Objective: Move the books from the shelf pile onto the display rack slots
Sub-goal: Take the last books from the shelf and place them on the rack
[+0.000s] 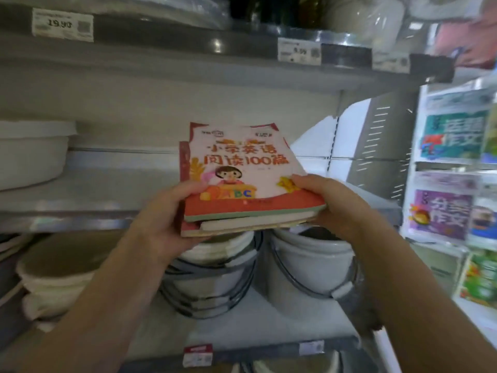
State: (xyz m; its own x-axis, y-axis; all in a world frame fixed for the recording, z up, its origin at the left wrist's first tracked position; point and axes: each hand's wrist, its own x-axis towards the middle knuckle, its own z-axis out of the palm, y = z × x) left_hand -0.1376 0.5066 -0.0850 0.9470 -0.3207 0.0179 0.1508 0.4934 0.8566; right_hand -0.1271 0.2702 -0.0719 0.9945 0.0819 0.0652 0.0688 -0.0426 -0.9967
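Red-and-white cover: the top book of the stack of books (242, 168), face up, with a cartoon child and ABC blocks; at least two more books lie under it, their edges not squared.
Where the stack is: held in the air in front of the middle shelf (107, 189), over its front edge and above the buckets (309, 267). Whether its far end touches the shelf, I cannot tell.
Left hand (172, 211): grips the near left corner, thumb on the cover, fingers curled underneath.
Right hand (330, 203): grips the near right edge, thumb pressed on top, fingers under the bottom book.
Display rack (446, 166): off to the right, well apart from the stack. The slots in view show books facing out (451, 135); no free slot is visible.
Step in hand: probably carrying the stack from the shelf across to the rack.
Doing it well: hold the stack level, with both thumbs bearing down so the glossy top book cannot slide off. Square the offset lower books against the palms. Swing right, clear of the shelf's upright post. At the rack, rest the stack on one hand and feed one book at a time, bottom edge first, cover outward.
Risk: tilting toward the rack could spill the loose top book.
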